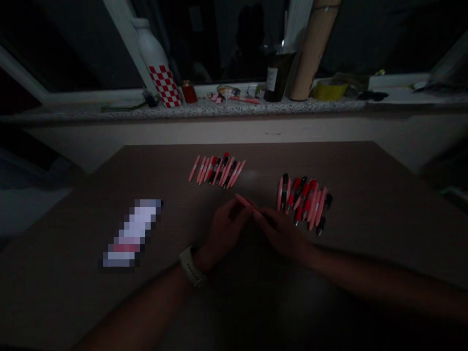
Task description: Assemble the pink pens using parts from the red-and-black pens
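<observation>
Working over a dim brown table [373,195], probably risking misjudged contact in such poor light. Pinching with left hand [226,224] and right hand [281,231] together (too dark for telling exact finger placement, or whether touching each other). Holding the right hand just beside a jumbled bunch of pens [318,208], so possibly knocking some askew with a careless knuckle. Facing, beyond the left hand, a neater row of pens [227,171], likely rolling apart if being brushed. Gripping, between both hands, one slanting pink pen [244,201], perhaps slipping from uneven pressure near its tapered end.
</observation>
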`<state>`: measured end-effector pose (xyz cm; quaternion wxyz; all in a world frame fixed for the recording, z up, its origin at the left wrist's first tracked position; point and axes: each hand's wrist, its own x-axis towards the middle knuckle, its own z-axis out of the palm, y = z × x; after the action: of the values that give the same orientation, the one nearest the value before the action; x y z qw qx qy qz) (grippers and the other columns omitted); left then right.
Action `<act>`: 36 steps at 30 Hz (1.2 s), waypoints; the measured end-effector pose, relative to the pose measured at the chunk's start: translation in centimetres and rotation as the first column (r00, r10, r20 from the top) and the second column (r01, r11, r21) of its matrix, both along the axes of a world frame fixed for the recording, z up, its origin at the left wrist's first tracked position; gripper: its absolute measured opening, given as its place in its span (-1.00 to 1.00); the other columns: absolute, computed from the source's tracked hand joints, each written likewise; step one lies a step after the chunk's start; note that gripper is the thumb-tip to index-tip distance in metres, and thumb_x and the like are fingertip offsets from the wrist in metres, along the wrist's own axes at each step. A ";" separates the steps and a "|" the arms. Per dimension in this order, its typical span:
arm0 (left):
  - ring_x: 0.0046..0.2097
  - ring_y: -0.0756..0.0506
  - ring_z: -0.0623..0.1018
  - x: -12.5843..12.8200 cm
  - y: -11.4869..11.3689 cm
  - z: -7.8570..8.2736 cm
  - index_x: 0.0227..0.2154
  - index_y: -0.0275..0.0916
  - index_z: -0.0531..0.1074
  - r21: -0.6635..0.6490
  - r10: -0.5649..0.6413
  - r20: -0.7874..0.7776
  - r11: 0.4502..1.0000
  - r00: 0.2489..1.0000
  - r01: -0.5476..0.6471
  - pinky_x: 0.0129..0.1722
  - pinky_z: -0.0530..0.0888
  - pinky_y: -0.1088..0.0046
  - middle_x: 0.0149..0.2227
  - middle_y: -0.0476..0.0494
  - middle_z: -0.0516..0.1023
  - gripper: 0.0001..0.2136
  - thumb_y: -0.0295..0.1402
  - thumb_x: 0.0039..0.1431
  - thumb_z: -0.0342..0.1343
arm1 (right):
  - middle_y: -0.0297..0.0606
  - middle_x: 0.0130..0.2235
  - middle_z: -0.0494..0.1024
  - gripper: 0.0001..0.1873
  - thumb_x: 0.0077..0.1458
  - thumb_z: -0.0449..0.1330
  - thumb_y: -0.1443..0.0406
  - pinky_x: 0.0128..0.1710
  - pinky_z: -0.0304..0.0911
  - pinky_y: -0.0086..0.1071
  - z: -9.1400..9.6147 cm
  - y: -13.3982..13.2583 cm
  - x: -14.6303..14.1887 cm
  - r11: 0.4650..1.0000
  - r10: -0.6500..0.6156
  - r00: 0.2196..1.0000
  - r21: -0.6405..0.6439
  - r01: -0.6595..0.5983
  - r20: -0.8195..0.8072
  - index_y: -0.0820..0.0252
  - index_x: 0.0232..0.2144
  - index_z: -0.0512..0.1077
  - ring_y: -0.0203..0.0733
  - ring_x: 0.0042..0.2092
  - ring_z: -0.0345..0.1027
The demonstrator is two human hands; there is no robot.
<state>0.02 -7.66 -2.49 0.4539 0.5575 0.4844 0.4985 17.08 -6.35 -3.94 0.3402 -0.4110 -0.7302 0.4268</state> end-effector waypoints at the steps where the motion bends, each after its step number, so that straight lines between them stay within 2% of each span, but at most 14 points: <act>1: -0.39 0.00 0.48 0.0 -0.1 0.1 -0.23 -0.24 0.50 -0.005 0.011 -0.006 1.000 1.000 -0.011 -0.39 0.40 0.51 -0.30 -0.09 0.57 -0.81 -0.22 0.23 0.16 | -0.26 -0.25 0.55 -0.74 0.28 0.09 0.09 -0.28 0.25 -0.35 0.0 0.0 0.1 1.000 -0.020 1.000 -0.017 0.020 -0.003 0.12 -0.18 0.43 -0.18 -0.25 0.41; 4: -0.38 0.00 0.49 0.1 -0.4 0.4 -0.25 -0.23 0.51 -0.014 0.014 -0.013 1.000 1.000 -0.014 -0.39 0.40 0.52 -0.28 -0.09 0.58 -0.83 -0.24 0.23 0.17 | -0.30 -0.31 0.53 -0.76 0.23 0.16 0.10 -0.36 0.22 -0.40 0.2 -0.2 0.2 0.996 -0.060 0.998 -0.062 0.060 -0.009 0.14 -0.23 0.41 -0.23 -0.32 0.37; 9: -0.39 0.01 0.49 0.2 -0.6 0.7 -0.29 -0.24 0.49 -0.027 0.007 0.004 1.000 1.000 -0.007 -0.42 0.40 0.53 -0.30 -0.08 0.57 -0.83 -0.24 0.24 0.17 | -0.32 -0.36 0.52 -0.66 0.35 -0.02 0.11 -0.31 0.22 -0.40 0.8 -0.3 0.3 0.997 0.033 0.999 -0.076 -0.033 0.000 0.15 -0.32 0.43 -0.26 -0.33 0.38; 13: -0.38 0.01 0.49 0.0 -0.6 0.4 -0.28 -0.22 0.50 -0.025 0.015 -0.027 1.000 1.000 -0.016 -0.41 0.40 0.54 -0.30 -0.07 0.57 -0.83 -0.22 0.22 0.20 | -0.31 -0.32 0.53 -0.75 0.22 0.17 0.10 -0.36 0.20 -0.40 0.8 -0.3 0.4 0.999 -0.020 1.000 -0.051 0.020 0.016 0.15 -0.23 0.41 -0.25 -0.34 0.36; 18: -0.39 0.01 0.50 -0.1 -0.6 0.2 -0.27 -0.22 0.49 -0.029 -0.001 0.001 1.000 1.000 0.001 -0.41 0.43 0.52 -0.30 -0.07 0.58 -0.83 -0.21 0.22 0.20 | -0.32 -0.36 0.52 -0.65 0.35 -0.03 0.14 -0.27 0.24 -0.38 1.0 -0.3 0.4 0.994 0.085 0.996 -0.069 -0.086 -0.013 0.15 -0.36 0.43 -0.27 -0.32 0.39; 21: -0.38 0.01 0.51 0.0 -0.5 0.3 -0.32 -0.23 0.50 -0.023 0.000 -0.006 1.000 1.000 0.000 -0.40 0.43 0.52 -0.29 -0.08 0.58 -0.83 -0.22 0.22 0.20 | -0.31 -0.30 0.54 -0.78 0.27 0.12 0.12 -0.30 0.25 -0.40 1.1 -0.4 0.4 0.995 0.021 0.999 -0.095 -0.024 -0.028 0.14 -0.24 0.41 -0.25 -0.29 0.40; 23: -0.39 0.02 0.50 0.1 -0.5 0.3 -0.34 -0.23 0.49 -0.010 -0.003 0.002 1.000 1.000 0.003 -0.40 0.42 0.52 -0.30 -0.08 0.59 -0.83 -0.23 0.21 0.21 | -0.32 -0.32 0.53 -0.77 0.24 0.14 0.11 -0.35 0.23 -0.41 1.1 -0.4 0.4 0.995 0.001 1.000 -0.102 -0.001 -0.004 0.14 -0.23 0.40 -0.25 -0.32 0.38; 27: -0.42 0.01 0.49 0.3 -0.6 0.6 -0.34 -0.24 0.50 -0.011 0.001 0.022 1.000 1.000 -0.001 -0.41 0.43 0.50 -0.33 -0.07 0.59 -0.83 -0.23 0.20 0.21 | -0.31 -0.36 0.52 -0.63 0.35 -0.05 0.09 -0.30 0.26 -0.38 1.0 -0.5 0.5 0.993 0.086 0.996 -0.087 -0.085 0.011 0.15 -0.34 0.42 -0.25 -0.32 0.39; 32: -0.36 -0.02 0.52 0.3 -0.6 0.8 -0.36 -0.24 0.50 -0.009 0.032 -0.027 0.999 0.999 -0.033 -0.37 0.43 0.49 -0.31 -0.09 0.60 -0.84 -0.24 0.18 0.22 | -0.29 -0.32 0.53 -0.72 0.22 0.15 0.05 -0.35 0.26 -0.37 0.8 -0.4 0.4 0.997 -0.013 1.000 -0.077 0.011 -0.018 0.13 -0.22 0.41 -0.20 -0.31 0.38; 36: -0.43 0.00 0.50 0.3 -0.5 0.7 -0.37 -0.24 0.49 -0.023 0.028 -0.009 0.999 1.000 -0.028 -0.41 0.42 0.49 -0.35 -0.06 0.59 -0.83 -0.24 0.17 0.23 | -0.30 -0.37 0.51 -0.63 0.33 -0.01 0.06 -0.32 0.27 -0.36 0.9 -0.4 0.4 0.995 0.062 0.998 -0.074 -0.062 -0.004 0.14 -0.34 0.43 -0.22 -0.33 0.39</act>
<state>0.30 -8.21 -1.80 0.4515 0.5475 0.4999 0.4966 17.52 -6.75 -2.99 0.3120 -0.3999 -0.7260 0.4644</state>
